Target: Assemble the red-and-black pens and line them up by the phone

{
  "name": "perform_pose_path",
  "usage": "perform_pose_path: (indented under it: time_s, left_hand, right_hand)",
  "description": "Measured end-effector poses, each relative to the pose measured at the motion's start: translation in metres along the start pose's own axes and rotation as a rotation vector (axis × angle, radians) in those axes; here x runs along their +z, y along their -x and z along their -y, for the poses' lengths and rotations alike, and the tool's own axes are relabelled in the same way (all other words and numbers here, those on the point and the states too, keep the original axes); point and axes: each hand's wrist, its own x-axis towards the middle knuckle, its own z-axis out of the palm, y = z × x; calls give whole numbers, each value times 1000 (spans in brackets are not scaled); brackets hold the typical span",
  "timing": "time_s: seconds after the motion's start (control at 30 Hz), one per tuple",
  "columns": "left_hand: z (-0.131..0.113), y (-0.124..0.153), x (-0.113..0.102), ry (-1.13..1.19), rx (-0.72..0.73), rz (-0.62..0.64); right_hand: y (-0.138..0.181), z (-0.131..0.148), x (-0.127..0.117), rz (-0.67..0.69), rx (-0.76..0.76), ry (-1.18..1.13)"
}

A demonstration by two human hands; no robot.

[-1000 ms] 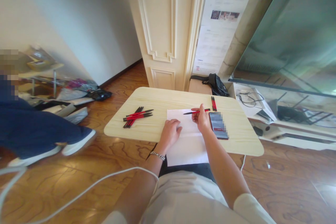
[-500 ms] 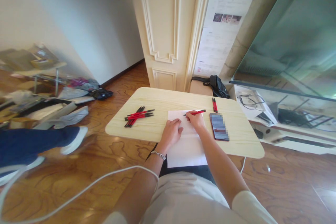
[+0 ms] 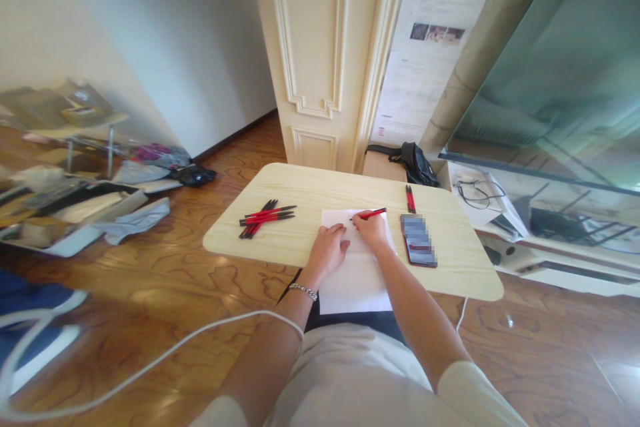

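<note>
On the small pale table (image 3: 240, 180) lies a white sheet of paper (image 3: 353, 287), its lower part hanging over the near edge. My left hand (image 3: 329, 250) rests open on the sheet's left side, fingers stretched out flat. In my right hand (image 3: 373, 232) a red and black pen (image 3: 374, 213) is gripped, its tip at the upper part of the paper. Any writing there is too faint to make out. A pile of several red and black pens (image 3: 267, 217) lies to the left. Right of my right hand is a smartphone (image 3: 419, 241), with two more pens (image 3: 411, 199) above it.
A white cable (image 3: 200, 333) runs past my left forearm. Another person's shoes (image 3: 47, 353) are on the floor at far left, near boxes and bags (image 3: 85, 213). Behind the table stand a cream panelled pillar (image 3: 315, 80) and a black bag (image 3: 416, 163).
The other person's legs have moved left, mostly out of view. My right hand's pen has shifted slightly left and its back end has swung a little. My left hand stays on the paper.
</note>
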Motion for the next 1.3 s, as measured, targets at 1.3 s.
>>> perform_pose_path:
  time_s: [1.3]
  left_hand:
    - [-1,-1,-4,19,4,-24]
  right_hand:
    - [17,7,-62,136,317,-1047]
